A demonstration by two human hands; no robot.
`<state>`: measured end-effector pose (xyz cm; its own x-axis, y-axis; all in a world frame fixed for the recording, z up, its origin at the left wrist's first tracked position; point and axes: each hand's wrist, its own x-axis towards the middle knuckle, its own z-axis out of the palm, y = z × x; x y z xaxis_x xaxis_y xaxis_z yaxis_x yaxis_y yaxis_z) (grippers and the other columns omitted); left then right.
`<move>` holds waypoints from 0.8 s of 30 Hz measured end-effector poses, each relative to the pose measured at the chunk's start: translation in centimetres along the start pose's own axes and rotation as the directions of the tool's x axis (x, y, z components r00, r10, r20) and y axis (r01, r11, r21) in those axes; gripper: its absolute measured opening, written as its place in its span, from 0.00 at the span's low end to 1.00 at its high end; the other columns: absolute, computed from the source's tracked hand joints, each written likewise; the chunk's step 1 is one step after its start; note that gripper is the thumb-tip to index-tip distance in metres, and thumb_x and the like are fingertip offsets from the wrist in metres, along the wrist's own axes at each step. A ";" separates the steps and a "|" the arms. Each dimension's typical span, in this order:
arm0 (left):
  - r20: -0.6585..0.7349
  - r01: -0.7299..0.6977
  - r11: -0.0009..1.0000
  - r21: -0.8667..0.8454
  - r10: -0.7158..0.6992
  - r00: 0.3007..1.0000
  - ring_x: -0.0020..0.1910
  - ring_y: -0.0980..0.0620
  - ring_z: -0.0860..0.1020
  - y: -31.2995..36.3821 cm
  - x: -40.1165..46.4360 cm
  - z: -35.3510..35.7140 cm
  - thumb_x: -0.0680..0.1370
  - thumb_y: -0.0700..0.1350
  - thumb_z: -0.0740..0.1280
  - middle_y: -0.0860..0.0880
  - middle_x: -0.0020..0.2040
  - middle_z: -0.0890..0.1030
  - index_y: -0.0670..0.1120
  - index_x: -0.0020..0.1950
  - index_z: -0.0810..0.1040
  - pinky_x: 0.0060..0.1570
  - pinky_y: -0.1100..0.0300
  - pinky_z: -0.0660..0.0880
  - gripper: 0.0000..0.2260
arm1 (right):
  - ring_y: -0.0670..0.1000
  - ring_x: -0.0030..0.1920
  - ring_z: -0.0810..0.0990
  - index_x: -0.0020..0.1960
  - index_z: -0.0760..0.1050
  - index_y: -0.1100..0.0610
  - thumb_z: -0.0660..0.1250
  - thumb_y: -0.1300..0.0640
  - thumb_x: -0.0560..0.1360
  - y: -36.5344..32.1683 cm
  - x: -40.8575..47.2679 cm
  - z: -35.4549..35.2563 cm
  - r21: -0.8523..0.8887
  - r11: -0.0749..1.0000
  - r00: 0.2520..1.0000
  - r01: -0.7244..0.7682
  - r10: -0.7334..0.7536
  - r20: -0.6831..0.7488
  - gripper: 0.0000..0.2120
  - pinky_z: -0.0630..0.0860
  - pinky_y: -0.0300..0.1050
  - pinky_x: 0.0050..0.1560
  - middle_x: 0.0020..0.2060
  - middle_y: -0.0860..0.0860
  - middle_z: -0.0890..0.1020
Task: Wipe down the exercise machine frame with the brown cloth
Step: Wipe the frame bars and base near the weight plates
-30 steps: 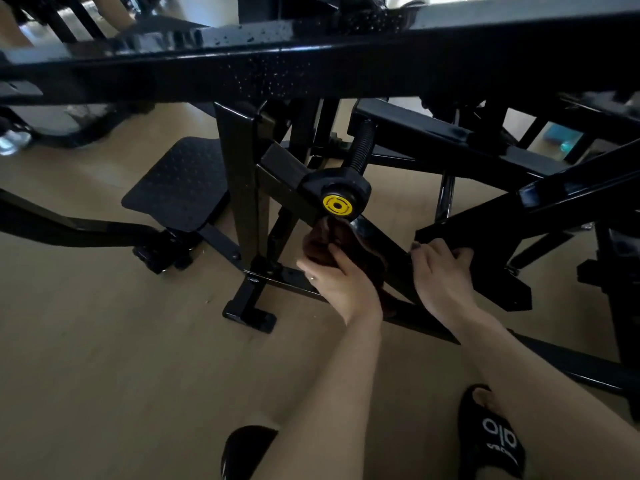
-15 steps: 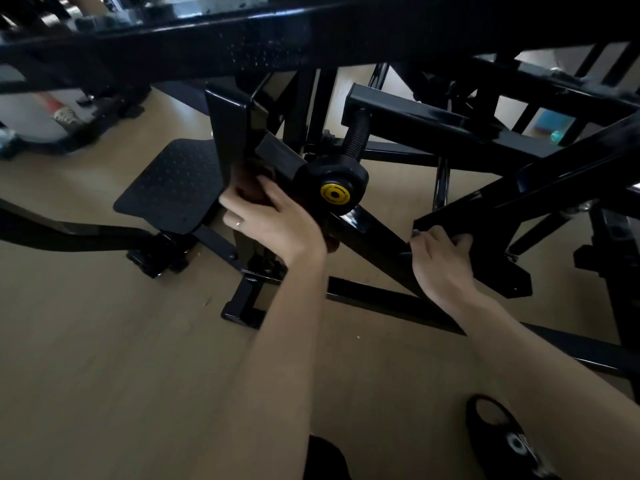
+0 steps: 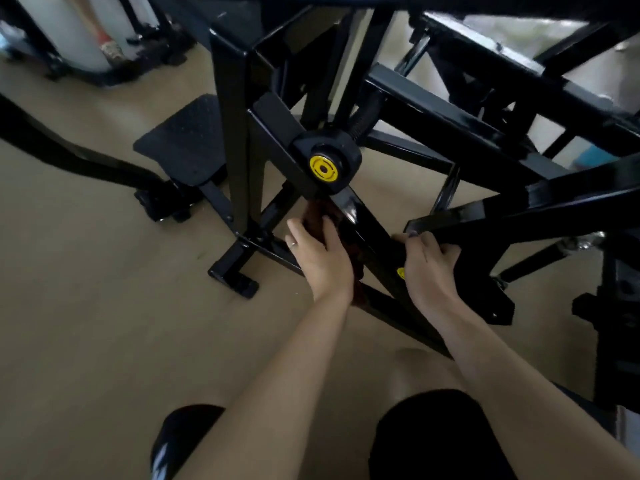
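The black exercise machine frame (image 3: 239, 98) fills the upper half of the view. A slanted black bar (image 3: 367, 223) runs down from a knob with a yellow centre (image 3: 323, 169). My left hand (image 3: 320, 258) holds the brown cloth (image 3: 341, 233) against the left side of that bar, just below the knob; most of the cloth is hidden by my hand. My right hand (image 3: 429, 268) grips the end of another black frame member (image 3: 460, 223) to the right, fingers curled over its edge.
A textured black footplate (image 3: 183, 140) sits on the tan floor at the left. The frame's foot (image 3: 232, 275) stands just left of my left hand. More black bars (image 3: 485, 109) cross at upper right. My knees and black shorts (image 3: 436, 434) show at the bottom.
My left hand has slid with the cloth from the upright post beside the knob down to the slanted bar below it. The right hand keeps its grip. The view has tilted.
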<state>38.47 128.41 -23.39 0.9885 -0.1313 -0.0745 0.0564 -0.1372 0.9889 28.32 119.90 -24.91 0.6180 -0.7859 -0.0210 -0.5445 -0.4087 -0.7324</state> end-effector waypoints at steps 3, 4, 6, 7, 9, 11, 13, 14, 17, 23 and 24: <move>-0.151 -0.110 0.994 -0.017 0.106 0.983 0.51 0.59 0.73 2.4 1.8 -0.8 0.85 0.47 0.62 0.47 0.57 0.74 0.48 0.57 0.68 0.51 0.65 0.72 0.05 | 0.57 0.62 0.66 0.61 0.77 0.52 0.48 0.43 0.78 0.1 0.2 0.0 0.105 0.990 0.996 -0.091 0.093 -0.010 0.24 0.62 0.49 0.57 0.57 0.49 0.67; -0.184 -0.142 0.990 -0.019 0.137 0.973 0.50 0.60 0.73 3.3 2.3 -0.7 0.85 0.46 0.62 0.47 0.56 0.73 0.48 0.57 0.68 0.47 0.70 0.72 0.05 | 0.57 0.63 0.67 0.63 0.77 0.55 0.48 0.47 0.80 -0.1 0.4 -0.1 0.148 0.979 0.990 -0.142 0.140 0.023 0.24 0.61 0.49 0.57 0.59 0.53 0.69; -0.223 -0.176 0.984 -0.016 0.168 0.960 0.47 0.61 0.73 4.0 2.7 -0.2 0.85 0.46 0.62 0.48 0.56 0.71 0.49 0.57 0.68 0.43 0.74 0.72 0.04 | 0.58 0.65 0.68 0.67 0.76 0.60 0.47 0.57 0.84 0.2 0.5 -0.1 0.143 0.975 0.985 -0.171 0.173 0.004 0.22 0.57 0.51 0.63 0.63 0.58 0.74; -0.231 -0.184 0.983 -0.011 0.176 0.957 0.47 0.61 0.73 4.0 2.6 0.1 0.85 0.46 0.63 0.48 0.55 0.71 0.49 0.57 0.68 0.43 0.74 0.72 0.05 | 0.58 0.65 0.69 0.67 0.75 0.60 0.46 0.60 0.84 0.3 0.5 -0.1 0.168 0.970 0.982 -0.178 0.185 -0.026 0.22 0.57 0.51 0.64 0.63 0.59 0.75; -0.236 -0.204 0.979 0.006 0.199 0.951 0.47 0.60 0.73 3.0 2.6 0.8 0.84 0.45 0.63 0.47 0.57 0.70 0.46 0.58 0.68 0.44 0.72 0.74 0.06 | 0.59 0.64 0.70 0.66 0.76 0.61 0.45 0.61 0.85 0.4 0.5 0.1 0.249 0.948 0.975 -0.197 0.216 -0.053 0.22 0.57 0.50 0.62 0.61 0.59 0.76; -0.258 -0.206 0.978 0.021 0.204 0.944 0.48 0.59 0.73 1.4 2.2 1.2 0.84 0.44 0.64 0.44 0.59 0.71 0.43 0.59 0.69 0.45 0.73 0.74 0.07 | 0.60 0.61 0.70 0.64 0.77 0.61 0.45 0.62 0.86 0.2 -0.1 0.6 0.273 0.950 0.974 -0.154 0.192 -0.122 0.22 0.54 0.43 0.55 0.58 0.59 0.77; -0.261 -0.194 0.981 0.009 0.189 0.946 0.48 0.58 0.73 -0.1 1.9 1.9 0.84 0.44 0.64 0.44 0.59 0.71 0.43 0.60 0.69 0.44 0.71 0.73 0.08 | 0.60 0.58 0.69 0.60 0.80 0.61 0.50 0.61 0.86 0.3 -0.6 1.5 0.311 0.948 0.969 -0.069 0.137 -0.203 0.20 0.59 0.44 0.55 0.54 0.57 0.78; -0.254 -0.187 0.982 -0.003 0.180 0.950 0.49 0.57 0.73 -1.0 1.7 2.3 0.84 0.45 0.64 0.44 0.58 0.71 0.43 0.59 0.69 0.44 0.70 0.73 0.08 | 0.58 0.57 0.68 0.58 0.81 0.60 0.51 0.59 0.86 0.2 -0.6 1.8 0.326 0.944 0.966 -0.052 0.130 -0.223 0.19 0.65 0.50 0.57 0.51 0.54 0.78; -0.233 -0.207 0.978 -0.040 0.192 0.953 0.49 0.56 0.74 -3.5 1.0 3.1 0.84 0.45 0.64 0.44 0.57 0.72 0.42 0.58 0.70 0.44 0.64 0.75 0.08 | 0.54 0.55 0.65 0.53 0.82 0.59 0.50 0.53 0.84 0.2 -0.6 2.5 0.242 0.970 0.953 0.023 0.052 -0.298 0.22 0.72 0.64 0.58 0.49 0.51 0.78; -0.254 -0.225 0.973 -0.052 0.205 0.945 0.48 0.64 0.72 -6.5 -0.7 5.0 0.84 0.43 0.64 0.47 0.55 0.70 0.48 0.56 0.67 0.46 0.71 0.72 0.06 | 0.47 0.56 0.64 0.56 0.83 0.52 0.41 0.41 0.78 1.5 0.1 3.3 0.124 0.992 0.927 0.037 0.012 -0.374 0.33 0.69 0.58 0.66 0.51 0.42 0.79; -0.247 -0.212 0.975 -0.072 0.188 0.951 0.50 0.60 0.72 -7.1 -1.3 5.4 0.84 0.44 0.64 0.45 0.57 0.71 0.47 0.56 0.67 0.49 0.67 0.73 0.06 | 0.47 0.58 0.65 0.56 0.83 0.52 0.42 0.41 0.78 1.6 0.2 3.4 0.168 0.985 0.925 0.048 0.019 -0.380 0.32 0.68 0.57 0.67 0.49 0.37 0.78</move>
<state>36.05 124.20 -31.03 0.9849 0.0915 0.1470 -0.1444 -0.0353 0.9889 29.46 120.66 -28.40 0.3457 -0.9110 0.2250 -0.4112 -0.3626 -0.8363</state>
